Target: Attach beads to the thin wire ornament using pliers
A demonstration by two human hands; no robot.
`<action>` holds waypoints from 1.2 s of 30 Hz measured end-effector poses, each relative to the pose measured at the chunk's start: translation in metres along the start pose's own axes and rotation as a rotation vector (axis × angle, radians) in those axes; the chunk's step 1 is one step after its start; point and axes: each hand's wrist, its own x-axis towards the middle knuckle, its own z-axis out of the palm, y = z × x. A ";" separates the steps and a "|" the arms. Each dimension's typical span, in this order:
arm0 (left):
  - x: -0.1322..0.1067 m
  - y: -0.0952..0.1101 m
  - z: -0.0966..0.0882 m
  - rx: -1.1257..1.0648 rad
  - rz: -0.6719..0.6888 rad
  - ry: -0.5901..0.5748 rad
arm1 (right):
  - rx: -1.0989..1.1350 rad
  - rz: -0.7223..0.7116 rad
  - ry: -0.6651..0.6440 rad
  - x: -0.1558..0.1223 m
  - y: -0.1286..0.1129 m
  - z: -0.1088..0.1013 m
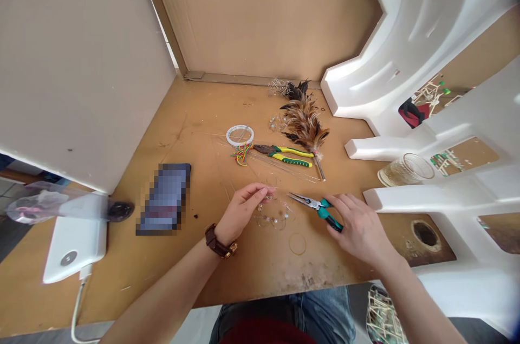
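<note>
Between the thumb and fingers of my left hand [245,209] is part of a thin wire ring with small beads [274,219], which hangs just over the table. My right hand [359,225] grips the teal and black handles of a pair of needle-nose pliers [311,203]. Their tips point left toward the beaded ring, a short gap from it. On the table below lies a thin yellowish loop [297,244]. Beyond my hands rest yellow-green combination pliers [284,154], and several thin wires lie around them.
Farther back are a white ring [239,135], coloured threads [242,154] and a brown feather bundle [304,119]. A phone [164,198] and a white power bank [77,241] lie left. At right, a glass [406,169] stands by a white moulded frame [390,198].
</note>
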 end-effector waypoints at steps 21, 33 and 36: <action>-0.007 0.013 0.005 0.450 0.403 -0.107 | -0.223 -0.020 -0.106 0.026 0.001 0.002; -0.001 0.012 0.000 0.361 0.263 -0.105 | 0.324 0.085 0.112 0.036 -0.015 0.039; 0.003 0.008 -0.003 0.259 0.123 -0.097 | 0.703 0.257 0.026 0.040 -0.029 0.038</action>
